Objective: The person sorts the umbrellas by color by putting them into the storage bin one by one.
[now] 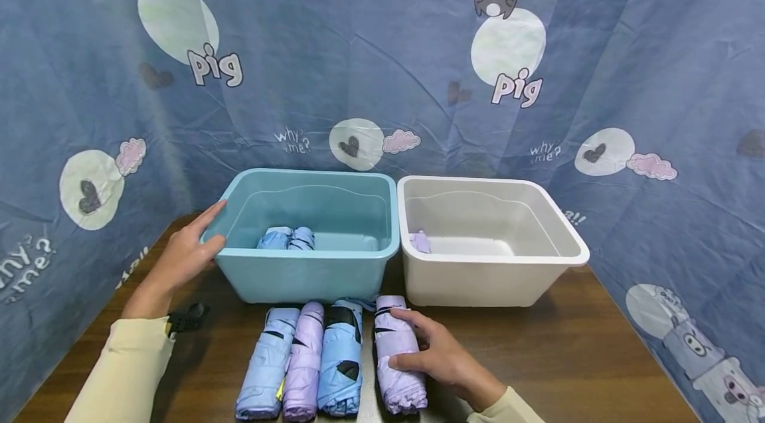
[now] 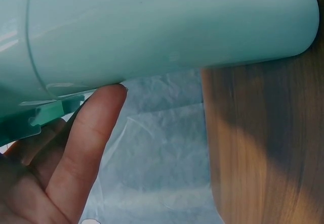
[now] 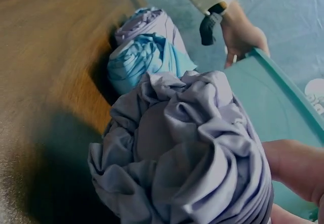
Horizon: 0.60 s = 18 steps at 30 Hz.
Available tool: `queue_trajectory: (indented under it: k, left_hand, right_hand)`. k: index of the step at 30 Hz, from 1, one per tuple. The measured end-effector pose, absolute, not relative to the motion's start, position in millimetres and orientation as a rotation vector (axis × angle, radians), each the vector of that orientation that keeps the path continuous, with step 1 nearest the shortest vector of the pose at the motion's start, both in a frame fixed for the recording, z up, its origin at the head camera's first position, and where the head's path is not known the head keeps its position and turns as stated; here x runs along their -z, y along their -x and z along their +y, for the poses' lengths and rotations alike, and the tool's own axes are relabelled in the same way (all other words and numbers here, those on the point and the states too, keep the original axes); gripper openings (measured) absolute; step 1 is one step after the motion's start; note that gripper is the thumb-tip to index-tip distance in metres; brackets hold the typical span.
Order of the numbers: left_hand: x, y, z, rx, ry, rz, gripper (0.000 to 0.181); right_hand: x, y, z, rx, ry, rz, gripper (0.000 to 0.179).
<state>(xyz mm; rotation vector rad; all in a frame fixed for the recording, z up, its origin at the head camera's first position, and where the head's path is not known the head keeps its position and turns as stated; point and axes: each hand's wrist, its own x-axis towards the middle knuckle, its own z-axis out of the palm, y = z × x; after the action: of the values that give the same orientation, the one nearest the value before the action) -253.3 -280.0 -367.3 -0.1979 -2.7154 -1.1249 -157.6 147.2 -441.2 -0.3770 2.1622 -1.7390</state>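
In the head view my right hand (image 1: 439,358) grips a lilac folded umbrella (image 1: 397,343) from its right side, thumb and fingers around it. Its gathered fabric end (image 3: 187,148) fills the middle of the right wrist view. My left hand (image 1: 185,260) touches the left end of the teal bin (image 1: 305,280), fingers fairly straight at the rim. Its thumb (image 2: 88,138) rests against the bin's outside in the left wrist view. Left of the held umbrella lie a blue umbrella (image 1: 340,363), another lilac umbrella (image 1: 305,363) and a light blue umbrella (image 1: 269,363), side by side.
Blue rolled umbrellas (image 1: 275,238) lie inside the teal bin. The white bin (image 1: 478,283) stands right beside it, with a lilac item (image 1: 420,242) partly visible inside. Both bins stand on the wooden table (image 1: 574,350), before a blue printed curtain (image 1: 382,64).
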Motion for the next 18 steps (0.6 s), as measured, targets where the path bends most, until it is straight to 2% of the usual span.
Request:
queue_trajectory:
  k: [10, 18]
  left_hand:
    - [371.4, 250.0, -277.7, 1.143, 0.193, -2.730, 0.070]
    - [367.0, 252.4, -280.0, 1.148, 0.207, -2.706, 0.069]
  right_hand:
    - [425.4, 139.7, 158.8, 1.826, 0.414, 2.051, 0.071]
    - [399.3, 140.3, 170.2, 1.828, 0.455, 2.128, 0.071]
